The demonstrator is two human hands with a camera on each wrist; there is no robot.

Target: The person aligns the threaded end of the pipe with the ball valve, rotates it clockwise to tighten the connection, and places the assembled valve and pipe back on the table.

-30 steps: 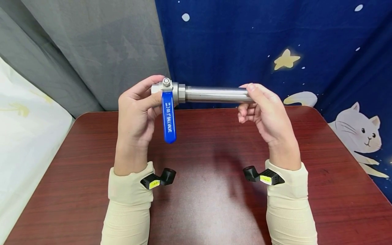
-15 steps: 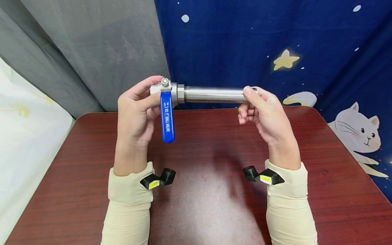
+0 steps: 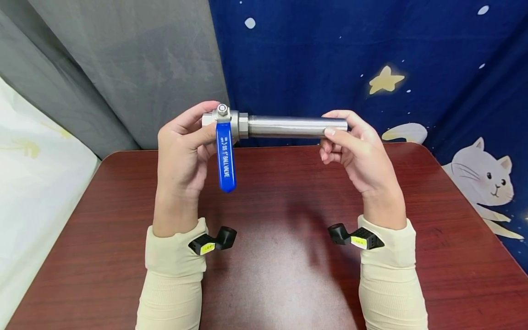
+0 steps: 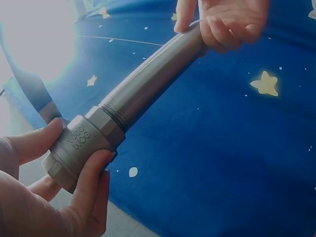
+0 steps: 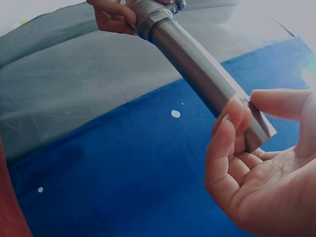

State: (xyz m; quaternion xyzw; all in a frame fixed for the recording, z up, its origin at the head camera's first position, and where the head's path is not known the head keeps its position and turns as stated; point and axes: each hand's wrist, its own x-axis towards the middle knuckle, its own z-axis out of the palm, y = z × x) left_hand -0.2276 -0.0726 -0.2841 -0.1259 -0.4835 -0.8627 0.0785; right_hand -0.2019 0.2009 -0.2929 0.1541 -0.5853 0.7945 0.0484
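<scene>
My left hand (image 3: pixel 181 153) grips the steel body of a ball valve (image 4: pixel 81 143), thumb on one side and fingers on the other. The valve's blue lever (image 3: pixel 225 158) points down toward me and bears white lettering. A plain steel pipe (image 3: pixel 288 127) runs rightward from the valve's hex end, with a few threads showing at the joint. Near the pipe's free end, my right hand (image 3: pixel 363 151) pinches it between thumb and fingers, as the right wrist view also shows. Both hands hold the assembly level above the table's far edge.
A reddish-brown table (image 3: pixel 264 256) lies below the hands. Behind it hang a grey curtain (image 3: pixel 156 68) and a blue curtain (image 3: pixel 297 59) with stars and a cat. White cloth (image 3: pixel 37 183) is at the left.
My right thumb has slid down across the pipe's near side, and more of the pipe's free end now shows. The left hand and valve have hardly moved.
</scene>
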